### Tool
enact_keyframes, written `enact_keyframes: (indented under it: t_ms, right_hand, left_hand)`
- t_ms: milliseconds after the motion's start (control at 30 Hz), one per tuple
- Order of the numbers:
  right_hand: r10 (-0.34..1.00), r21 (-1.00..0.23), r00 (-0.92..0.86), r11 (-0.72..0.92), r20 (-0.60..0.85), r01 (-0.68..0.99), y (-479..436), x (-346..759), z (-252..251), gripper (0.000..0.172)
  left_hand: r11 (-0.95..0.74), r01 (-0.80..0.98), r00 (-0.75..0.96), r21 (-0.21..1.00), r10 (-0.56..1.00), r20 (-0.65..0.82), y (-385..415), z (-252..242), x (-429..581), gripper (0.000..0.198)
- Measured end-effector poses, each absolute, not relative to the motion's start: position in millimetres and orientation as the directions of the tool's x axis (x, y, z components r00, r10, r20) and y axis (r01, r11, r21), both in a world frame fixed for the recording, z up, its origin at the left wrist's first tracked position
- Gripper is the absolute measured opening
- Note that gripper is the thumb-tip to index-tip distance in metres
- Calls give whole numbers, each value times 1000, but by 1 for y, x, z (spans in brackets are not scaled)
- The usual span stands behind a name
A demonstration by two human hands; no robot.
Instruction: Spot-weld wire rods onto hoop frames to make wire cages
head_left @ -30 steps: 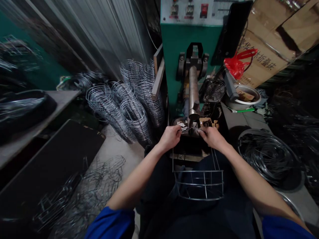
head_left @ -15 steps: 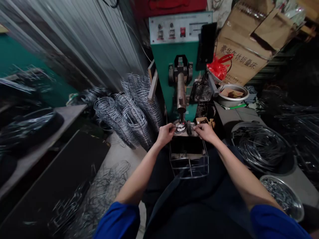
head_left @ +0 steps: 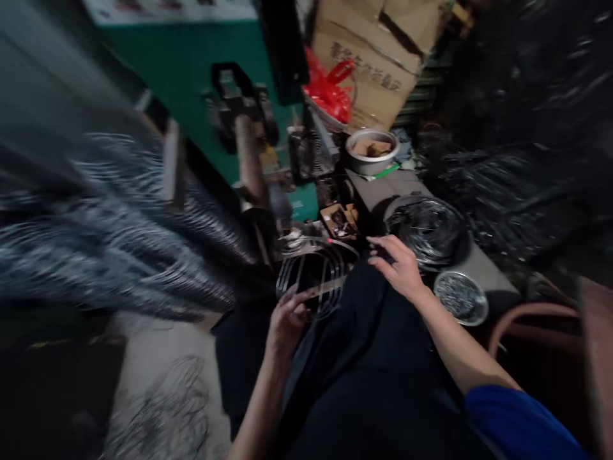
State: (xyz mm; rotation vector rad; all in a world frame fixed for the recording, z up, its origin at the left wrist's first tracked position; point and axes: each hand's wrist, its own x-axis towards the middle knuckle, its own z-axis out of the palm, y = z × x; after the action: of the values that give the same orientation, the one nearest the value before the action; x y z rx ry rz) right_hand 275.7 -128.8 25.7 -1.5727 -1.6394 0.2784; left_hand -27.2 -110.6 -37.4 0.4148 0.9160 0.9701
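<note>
A wire basket (head_left: 343, 275) with rounded, evenly spaced wires stands tilted above my lap, in front of the green welding machine (head_left: 191, 83). A small red-glowing spot shows on its upper wire. My left hand (head_left: 285, 322) is closed on the near lower side of the basket, its fingers partly blurred. To the right of the basket, my right hand (head_left: 397, 265) is held in the air with thumb and fingers apart and nothing between them. The machine's thick round arm (head_left: 249, 156) reaches down behind the basket.
Stacked wire rings (head_left: 124, 236) stand at the left. On the right are a grey bowl (head_left: 366, 167), a basin of black wire pieces (head_left: 426, 230), a metal bowl of small parts (head_left: 460, 299) and a reddish tub (head_left: 531, 310). A cardboard box (head_left: 368, 83) leans behind.
My view has swung right. Both hands have come away from the machine's welding point; the left has the basket, now turned, while the right has let go and opened.
</note>
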Motion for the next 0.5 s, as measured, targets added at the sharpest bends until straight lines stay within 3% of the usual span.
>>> enact_keyframes:
  t_ms: [67, 100, 167, 300, 500]
  right_hand:
    - [869, -550, 453, -283, 200, 786, -168, 335, -14, 33]
    - [800, -412, 597, -525, 58, 745, -192, 362, -33, 30]
    - [681, -279, 731, -710, -38, 647, -237, 403, -67, 25]
    - [585, -178, 802, -808, -120, 562, -281, 432, -115, 27]
    - [602, -178, 793, -794, -92, 582, -281, 435, -139, 32]
  left_hand:
    - [476, -457, 172, 751, 876, -451, -102, -45, -27, 67]
    - [455, -423, 137, 783, 887, -442, -99, -50, -26, 70]
    - [431, -357, 73, 829, 897, -435, -97, -58, -21, 68]
    - [417, -308, 75, 855, 907, -415, -101, -60, -4, 54]
    - [297, -116, -38, 948, 952, -303, -109, -59, 4, 54]
